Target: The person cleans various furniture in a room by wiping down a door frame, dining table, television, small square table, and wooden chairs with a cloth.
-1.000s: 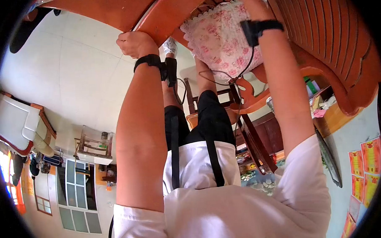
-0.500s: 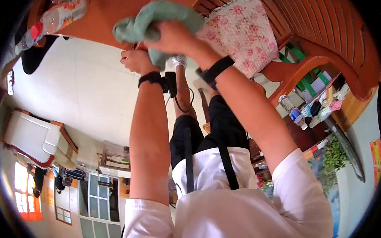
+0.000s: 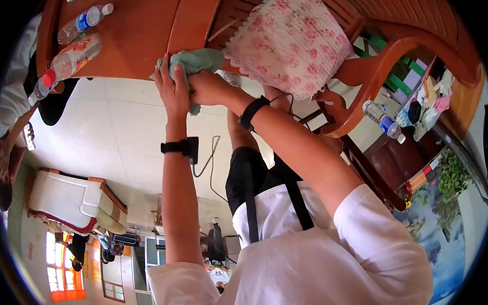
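Observation:
A green cloth (image 3: pixel 203 60) lies bunched at the near edge of the reddish-brown wooden table (image 3: pixel 138 38). My right hand (image 3: pixel 212 89) is closed around its near side, fingers curled in. My left hand (image 3: pixel 172 90) has its fingers stretched along the cloth's left part, and cloth shows between the thumb and fingers. A bit of cloth hangs below the two hands. Both wrists wear black straps, and a small black device with a cable sits at the left one.
Plastic bottles (image 3: pixel 76 56) lie at the table's left end, near another person's arm (image 3: pixel 12 139). A floral seat cushion (image 3: pixel 294 43) rests on the wooden bench to the right. Another bottle (image 3: pixel 383 120) and small items are farther right. A white sofa (image 3: pixel 68 196) stands behind.
The cloth has come down from a raised, blurred position to the table edge, more bunched. My left hand has gone from curled fingers to stretched ones against it. The view has shifted.

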Motion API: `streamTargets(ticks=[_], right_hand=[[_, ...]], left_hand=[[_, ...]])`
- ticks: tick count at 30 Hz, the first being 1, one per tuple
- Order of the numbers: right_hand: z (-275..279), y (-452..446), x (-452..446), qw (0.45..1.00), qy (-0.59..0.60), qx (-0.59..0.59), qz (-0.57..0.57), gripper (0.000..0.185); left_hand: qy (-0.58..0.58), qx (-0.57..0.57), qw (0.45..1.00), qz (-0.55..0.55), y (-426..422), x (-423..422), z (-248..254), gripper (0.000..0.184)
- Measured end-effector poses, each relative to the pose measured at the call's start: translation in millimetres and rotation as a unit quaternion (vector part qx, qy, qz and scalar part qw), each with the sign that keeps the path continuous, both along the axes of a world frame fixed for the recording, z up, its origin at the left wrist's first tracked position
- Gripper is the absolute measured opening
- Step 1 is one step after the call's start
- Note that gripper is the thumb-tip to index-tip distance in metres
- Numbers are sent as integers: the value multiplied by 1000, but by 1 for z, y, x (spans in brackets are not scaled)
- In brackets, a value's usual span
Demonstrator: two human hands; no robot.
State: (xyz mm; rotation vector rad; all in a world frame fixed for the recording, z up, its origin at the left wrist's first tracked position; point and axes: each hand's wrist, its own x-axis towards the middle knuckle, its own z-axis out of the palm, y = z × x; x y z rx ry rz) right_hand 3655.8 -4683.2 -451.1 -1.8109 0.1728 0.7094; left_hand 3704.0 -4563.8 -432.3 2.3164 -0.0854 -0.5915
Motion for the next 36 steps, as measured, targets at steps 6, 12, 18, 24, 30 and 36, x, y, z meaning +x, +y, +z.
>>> streamTargets(ticks=[6, 12, 18, 24, 30, 36], right_hand=[[-26, -27, -7, 986, -48, 75, -143, 38], [-9, -97, 9, 992, -72, -49, -88, 51], [-27, -104, -9, 967, -188, -168, -28, 48], [-28, -104, -52, 972, -203, -100, -64, 40], [-97, -154, -141, 984, 50, -157, 71, 54], [-120, -206, -201, 896, 284, -339, 30, 85]], left_hand=[[-152, 41, 975, -158, -43, 27, -14, 73], [-276, -44, 934, -224, -99, 67, -48, 60], [-275, -44, 859, -430, -99, 66, -49, 26], [-257, -17, 871, -417, -74, 45, -33, 23], [-236, 73, 924, -292, -10, 23, -11, 26], [-177, 128, 923, -317, 65, 5, -4, 33]])
